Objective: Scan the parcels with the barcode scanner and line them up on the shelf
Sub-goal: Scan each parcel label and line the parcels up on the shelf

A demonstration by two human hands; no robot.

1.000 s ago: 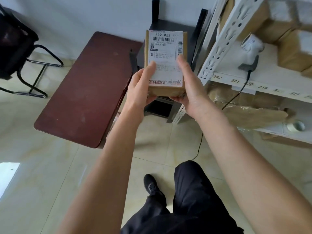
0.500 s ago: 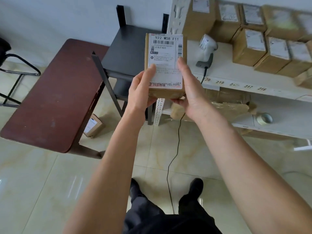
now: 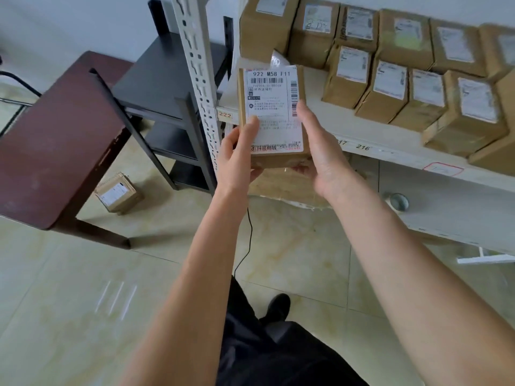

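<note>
brown table (image 3: 55, 151), black rack (image 3: 164, 79), tape roll (image 3: 399, 201)

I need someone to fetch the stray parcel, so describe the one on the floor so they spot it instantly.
Start at the dark red table left of the white shelf rack. Under its near edge a small cardboard parcel lies on the tiled floor. It is the only parcel on the floor.

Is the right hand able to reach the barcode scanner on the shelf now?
Probably not directly: the right hand grips the parcel together with the left hand, and that parcel covers most of the barcode scanner behind it.
</note>
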